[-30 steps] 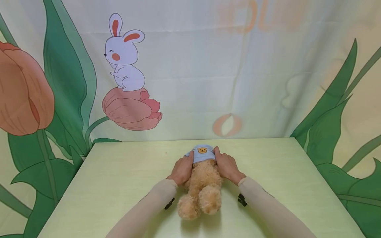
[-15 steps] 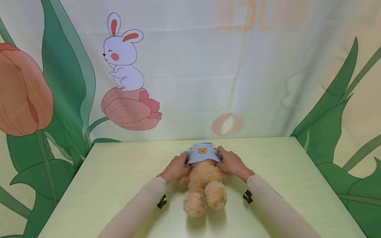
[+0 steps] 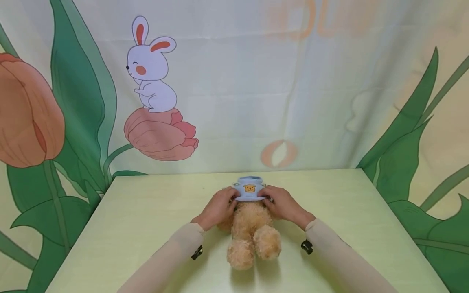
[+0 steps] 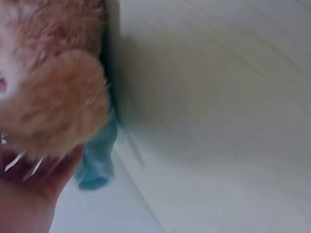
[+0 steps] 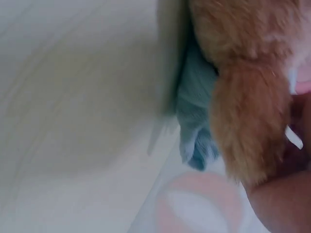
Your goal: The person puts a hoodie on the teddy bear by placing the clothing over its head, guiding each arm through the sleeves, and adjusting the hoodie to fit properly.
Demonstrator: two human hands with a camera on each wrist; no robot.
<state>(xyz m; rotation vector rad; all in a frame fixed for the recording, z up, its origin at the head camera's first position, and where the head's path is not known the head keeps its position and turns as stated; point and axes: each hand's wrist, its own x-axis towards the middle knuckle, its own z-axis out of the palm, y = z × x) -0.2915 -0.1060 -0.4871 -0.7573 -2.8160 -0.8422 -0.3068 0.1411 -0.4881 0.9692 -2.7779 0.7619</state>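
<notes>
A fluffy light-brown plush toy [image 3: 252, 219] lies on the table, its two legs toward me. At its far end sits a small light-blue shirt [image 3: 250, 194] with an animal-face patch, its neck opening facing away. My left hand [image 3: 217, 208] pinches the shirt's near hem at the left, and my right hand [image 3: 287, 206] pinches it at the right. In the left wrist view a furry limb [image 4: 56, 104] covers part of the left fingers, with a blue sleeve [image 4: 99, 160] behind. The right wrist view has a furry limb [image 5: 250, 116] before the right hand. The toy's head is hidden.
The pale green tabletop [image 3: 139, 219] ends at a backdrop cloth [image 3: 227, 101] printed with a rabbit, tulips and leaves. Black straps [image 3: 307, 246] show under both forearms.
My hands have moved apart from the toy's sides, then come inward along the shirt's hem. The shirt's neck opening now shows, and its hem is gathered. The toy's legs have shifted slightly right.
</notes>
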